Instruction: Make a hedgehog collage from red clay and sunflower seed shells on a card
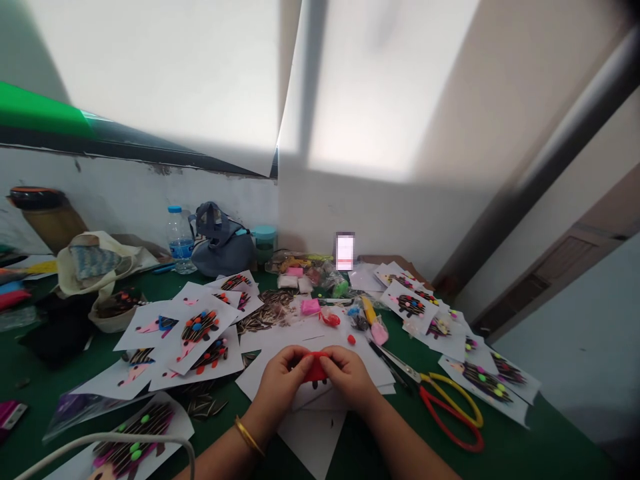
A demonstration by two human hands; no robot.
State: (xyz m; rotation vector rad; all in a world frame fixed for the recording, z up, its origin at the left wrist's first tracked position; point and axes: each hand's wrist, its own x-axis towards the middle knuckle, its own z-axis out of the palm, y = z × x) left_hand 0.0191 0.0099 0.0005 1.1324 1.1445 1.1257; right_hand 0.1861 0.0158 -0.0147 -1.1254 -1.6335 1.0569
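Observation:
Over white paper point(260, 380) at the near middle of the table, both hands pinch one flattened piece of red modelling clay point(315, 368). My left hand point(281, 381) grips its left side between thumb and fingers. On the right side, my right hand point(351, 379) does the same. Small dark bits show just below the clay. A little red clay ball point(351, 340) lies on the paper beyond my right hand. Farther back are a red clay lump in clear wrap point(329, 318) and a pink clay block point(310, 307).
Scissors point(450, 407) with red and yellow handles lie to the right. Paper sheets with hedgehog pictures of clay and seeds point(197, 330) spread on both sides. Sunflower seeds point(273, 310) are heaped behind. A water bottle point(181, 243), a grey-blue bag point(223, 247) and a lit phone point(345, 252) stand near the wall.

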